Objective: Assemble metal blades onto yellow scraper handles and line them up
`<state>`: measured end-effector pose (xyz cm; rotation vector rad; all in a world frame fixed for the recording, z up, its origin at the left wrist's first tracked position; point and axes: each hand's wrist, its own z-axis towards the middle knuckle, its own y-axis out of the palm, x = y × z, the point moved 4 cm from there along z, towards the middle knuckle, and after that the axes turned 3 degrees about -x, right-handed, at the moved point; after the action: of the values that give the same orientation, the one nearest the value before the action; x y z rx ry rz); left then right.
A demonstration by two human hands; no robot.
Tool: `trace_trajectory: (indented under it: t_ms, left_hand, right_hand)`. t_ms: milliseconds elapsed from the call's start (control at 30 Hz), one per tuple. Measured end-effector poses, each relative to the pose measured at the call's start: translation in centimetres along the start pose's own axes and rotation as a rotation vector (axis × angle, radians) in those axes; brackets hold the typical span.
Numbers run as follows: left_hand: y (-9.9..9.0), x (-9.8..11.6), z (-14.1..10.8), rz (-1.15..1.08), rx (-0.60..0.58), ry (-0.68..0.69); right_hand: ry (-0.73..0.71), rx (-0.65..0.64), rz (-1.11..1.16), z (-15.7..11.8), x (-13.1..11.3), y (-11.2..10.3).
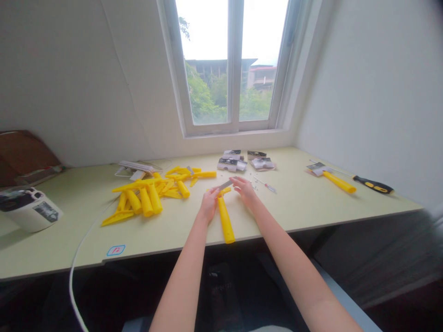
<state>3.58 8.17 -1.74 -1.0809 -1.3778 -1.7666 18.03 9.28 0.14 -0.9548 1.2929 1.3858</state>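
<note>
Near the front edge of the table lies a yellow plastic scraper handle (226,222), its round grip pointing toward me and its wider head at the far end. A flat grey metal blade (226,184) is held at a slant over that head. My left hand (208,205) is closed on the blade's left end, beside the yellow head. At the blade's right end, my right hand (244,191) pinches it between the fingers. Whether the blade touches the head is hard to tell. Several small screws (254,186) and a small screwdriver (266,185) lie right of my right hand.
Several yellow handle parts (147,199) are piled at left. Printed cards (231,163) lie below the window. A finished-looking yellow scraper (338,181) and a long black-and-yellow screwdriver (373,184) are at right. A white jug (31,212), power strip (137,167) and white cable (72,276) are left.
</note>
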Motion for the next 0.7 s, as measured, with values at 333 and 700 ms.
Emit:
trace_trajectory:
  t_ms: [333, 700]
  left_hand:
    - [-0.2, -0.1, -0.1, -0.043, 0.022, 0.013]
    - [0.9, 0.6, -1.1, -0.055, -0.011, -0.001]
  right_hand:
    - [0.049, 0.025, 0.1, 0.2, 0.2, -0.2]
    - [-0.048, 0.153, 0.24, 0.8, -0.2, -1.1]
